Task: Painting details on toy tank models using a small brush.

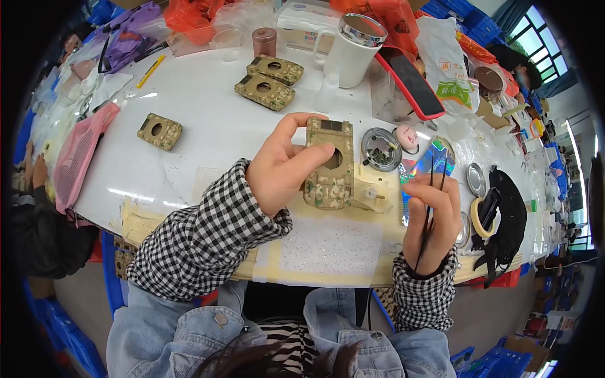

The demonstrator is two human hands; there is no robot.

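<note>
My left hand [280,164] grips a camouflage toy tank hull [328,192] above the table, thumb on its top beside the round hole. Thin dark tweezers [432,165] are held in my right hand [438,211], their two tips pointing up and apart, with nothing visible between them. Between the hands and farther back lies a round dish [382,165] of small dark pieces. Close to the held hull, a small pale block with a peg [378,197] rests on the table. White paper [321,246] dotted with tiny specks lies below the hull.
More camouflage hulls sit at the left [160,131] and back [265,92]. Behind stand a white mug [355,57] and a phone in a red case [413,85]. A pink mesh basket [82,154] is at far left. Right of my right hand are a tape roll [481,220] and black pouch [509,214].
</note>
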